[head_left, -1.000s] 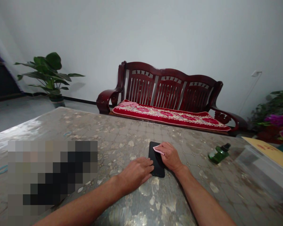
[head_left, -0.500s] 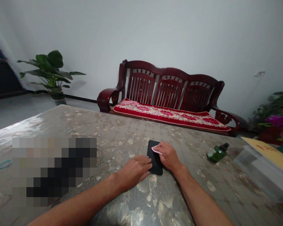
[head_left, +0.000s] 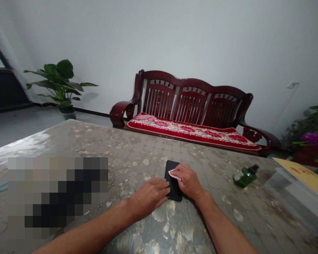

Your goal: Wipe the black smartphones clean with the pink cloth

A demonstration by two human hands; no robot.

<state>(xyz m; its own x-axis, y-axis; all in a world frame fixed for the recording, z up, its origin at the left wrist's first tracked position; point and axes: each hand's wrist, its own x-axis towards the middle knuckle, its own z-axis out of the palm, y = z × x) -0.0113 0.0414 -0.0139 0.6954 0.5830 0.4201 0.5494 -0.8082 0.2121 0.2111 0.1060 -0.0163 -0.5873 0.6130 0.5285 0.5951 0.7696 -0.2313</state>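
A black smartphone [head_left: 175,194] lies flat on the patterned table cover in front of me, its long side pointing away. My left hand [head_left: 153,192] rests palm down along its left edge, fingers stretched out and their tips touching the phone. Over the phone's right side, my right hand [head_left: 187,180] is closed on a small folded pink cloth [head_left: 174,174], pressing it against the dark screen. Part of the phone is hidden beneath the hands.
To the right stand a green spray bottle [head_left: 245,176] and a clear plastic box [head_left: 294,197] with a yellow envelope [head_left: 302,174] on top. A pixelated patch covers the table's left part, near a teal band [head_left: 1,187]. Behind the table is a wooden bench [head_left: 178,95].
My right hand and the cloth have shifted slightly left across the screen. My left hand stays at the phone's edge. The whole view has tilted a little.
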